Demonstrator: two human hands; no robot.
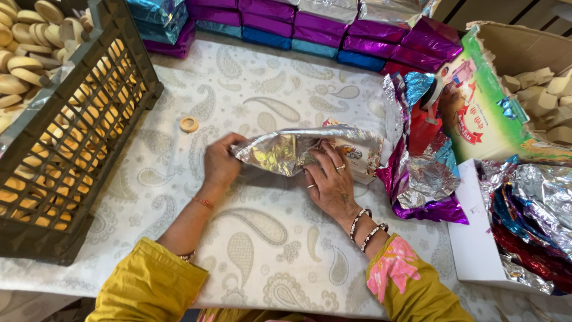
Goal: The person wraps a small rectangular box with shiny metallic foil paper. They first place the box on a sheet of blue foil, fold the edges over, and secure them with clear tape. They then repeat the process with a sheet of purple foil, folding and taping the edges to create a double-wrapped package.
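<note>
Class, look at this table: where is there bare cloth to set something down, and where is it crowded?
Bare paisley tablecloth lies between the two forearms, and between the dark plastic crate, the small tape ring and the left hand. Crowded: right of the right hand, with loose foil sheets, and the back row of purple foil-wrapped boxes.

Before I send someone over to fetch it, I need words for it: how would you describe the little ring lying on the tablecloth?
Start at the dark plastic crate of round biscuits on the left of the paisley tablecloth. Just right of it, above the left hand, lies a small tan ring, like a tape roll. It lies alone on bare cloth, the only loose round thing there.
</note>
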